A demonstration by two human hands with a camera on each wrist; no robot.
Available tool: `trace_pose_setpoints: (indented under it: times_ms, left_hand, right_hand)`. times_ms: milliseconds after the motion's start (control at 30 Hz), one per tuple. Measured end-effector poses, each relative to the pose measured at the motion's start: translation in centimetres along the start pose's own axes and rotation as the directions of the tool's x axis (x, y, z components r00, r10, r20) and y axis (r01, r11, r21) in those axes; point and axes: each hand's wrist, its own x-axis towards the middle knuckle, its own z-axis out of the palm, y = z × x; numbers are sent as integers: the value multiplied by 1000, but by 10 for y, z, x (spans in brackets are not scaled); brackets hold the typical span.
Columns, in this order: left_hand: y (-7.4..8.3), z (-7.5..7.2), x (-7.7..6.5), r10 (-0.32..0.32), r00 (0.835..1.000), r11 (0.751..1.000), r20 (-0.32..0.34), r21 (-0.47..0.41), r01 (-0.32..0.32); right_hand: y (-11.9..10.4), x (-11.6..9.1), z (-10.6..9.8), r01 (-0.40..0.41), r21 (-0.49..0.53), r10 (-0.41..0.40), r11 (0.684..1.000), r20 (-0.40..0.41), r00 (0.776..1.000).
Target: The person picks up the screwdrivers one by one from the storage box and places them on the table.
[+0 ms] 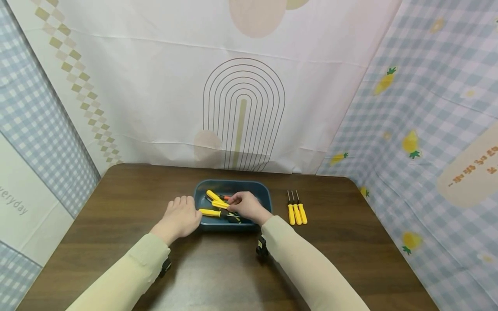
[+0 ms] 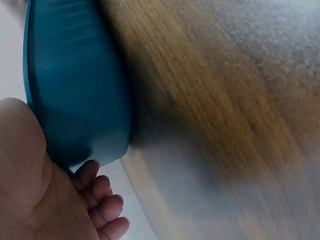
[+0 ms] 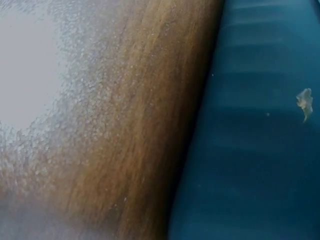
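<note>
Yellow-handled tool (image 1: 220,204) inside the blue bin (image 1: 241,185); right hand's (image 1: 248,205) bent fingers and thumb, nearly together, pinch its right end. Handle's long axis runs roughly along the bin's length, left end slightly higher in the head view; which way its tip points cannot be told. Left hand (image 1: 180,217) grips the bin's left rim, thumb over the edge, fingers loosely curled outside. Both forearms reach up from the bin's near side, right wrist over its near-right rim. Three yellow screwdrivers (image 1: 296,212) lie right of the bin, side by side, shafts pointing away.
</note>
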Motion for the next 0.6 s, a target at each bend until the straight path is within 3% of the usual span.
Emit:
trace_pose_setpoints:
  times_ms: [600]
  left_hand:
    - [1,-1,-2,-8,1000,1000,0,0,8]
  right_hand:
    - [-2,-1,-1,-8,-37,8,999,18,1000]
